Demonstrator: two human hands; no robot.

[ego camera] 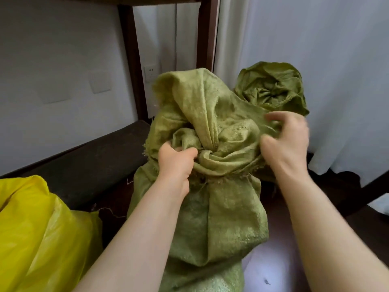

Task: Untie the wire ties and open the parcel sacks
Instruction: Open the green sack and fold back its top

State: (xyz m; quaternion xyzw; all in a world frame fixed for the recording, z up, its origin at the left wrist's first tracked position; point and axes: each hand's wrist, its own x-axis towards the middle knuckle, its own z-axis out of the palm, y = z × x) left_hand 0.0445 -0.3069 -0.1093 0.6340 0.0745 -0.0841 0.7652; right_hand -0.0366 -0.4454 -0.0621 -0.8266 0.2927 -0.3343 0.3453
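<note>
- The near sack (210, 218), green woven fabric, stands upright directly in front of the person. Its loose top flops above a cinched neck (223, 175).
- Left hand (176, 163): fingers curled tight round bunched cloth at the left side of the neck.
- Right hand (288, 142): motion-blurred. Thumb and fingers appear to pinch a fold of the loose top on the right side, higher than the left hand.
- Wire tie: not made out. Frayed threads run along the cinch. Judged to lie there, hidden under folds.
- Governing relation: the sack's long axis is vertical and the cinch runs as a level band across it, just below the left hand. The left hand is the nearer. The right would need to come down and inward to reach it.
- Far sack (273, 87): behind and to the right, mouth gathered shut, apart from both hands. Judged not yet opened.
- Also present: yellow plastic bag (37, 228) at lower left, white curtain (336, 60) at right.
</note>
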